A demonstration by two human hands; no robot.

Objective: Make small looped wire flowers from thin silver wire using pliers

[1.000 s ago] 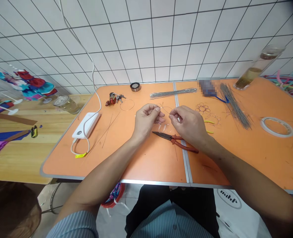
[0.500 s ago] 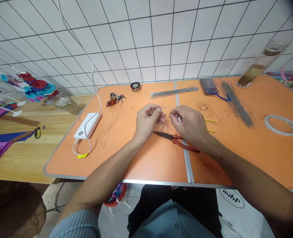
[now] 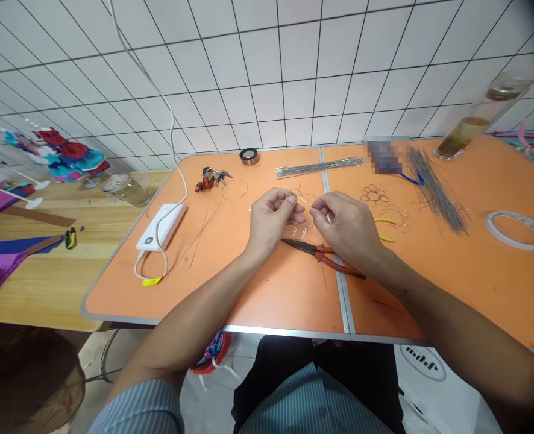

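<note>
Over the middle of the orange table (image 3: 258,301), my left hand (image 3: 273,218) is closed in a pinch on a thin wire (image 3: 304,198) that curves out past its fingertips. My right hand (image 3: 343,226) is closed too, thumb against index finger, at the right end of that wire. Pliers with red handles (image 3: 339,264) lie just below my right hand. Small bent wire loops (image 3: 299,232) rest on the table between the hands. Flower-shaped wire pieces (image 3: 374,193) lie right of my right hand, near yellow-handled pieces (image 3: 386,220).
Behind the hands lies a straight wire bundle (image 3: 319,167); another bundle (image 3: 437,191) is at right, near a tape ring (image 3: 518,230) and a glass bottle (image 3: 484,117). Keys (image 3: 213,178), black tape (image 3: 249,157) and a white power strip (image 3: 161,227) are left. A person's head (image 3: 27,374) shows lower left.
The view has shifted slightly, so the table things appear a little further right. Both hands keep nearly the same pose around the wire.
</note>
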